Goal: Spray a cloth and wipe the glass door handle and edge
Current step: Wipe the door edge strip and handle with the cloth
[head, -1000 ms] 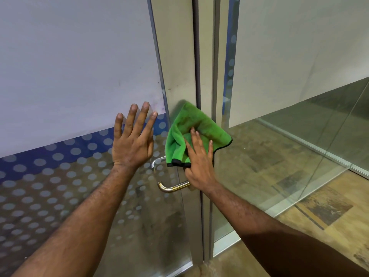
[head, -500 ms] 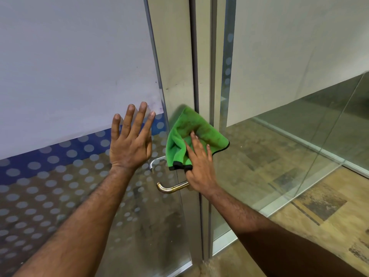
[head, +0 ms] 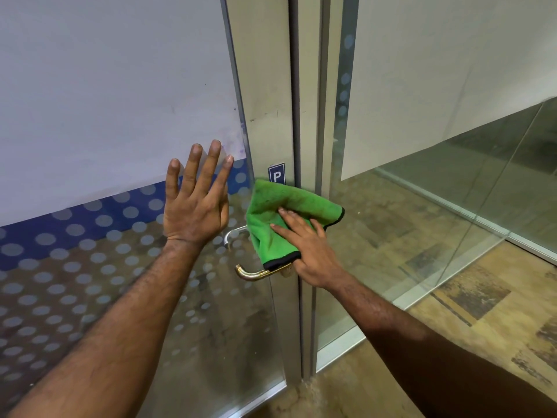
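The left hand [head: 196, 212] lies flat on the dotted, frosted glass door [head: 90, 282], fingers [head: 193, 167] spread wide, holding nothing. At its three o'clock, the right hand [head: 304, 248] presses a fuzzy green cloth [head: 277, 212] with black trim against the door's metal edge [head: 271, 86], fingers extended over it. The curved brass handle [head: 251, 274] pokes out at the cloth's six o'clock. A small blue sticker [head: 276, 174] shows at its twelve.

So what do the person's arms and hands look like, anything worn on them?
Both forearms are bare and hairy. The left hand and right hand wear no gloves, rings or watch. No sleeve shows on the left arm; near the picture's lower right corner the right arm is in dark shadow, so a sleeve there cannot be told.
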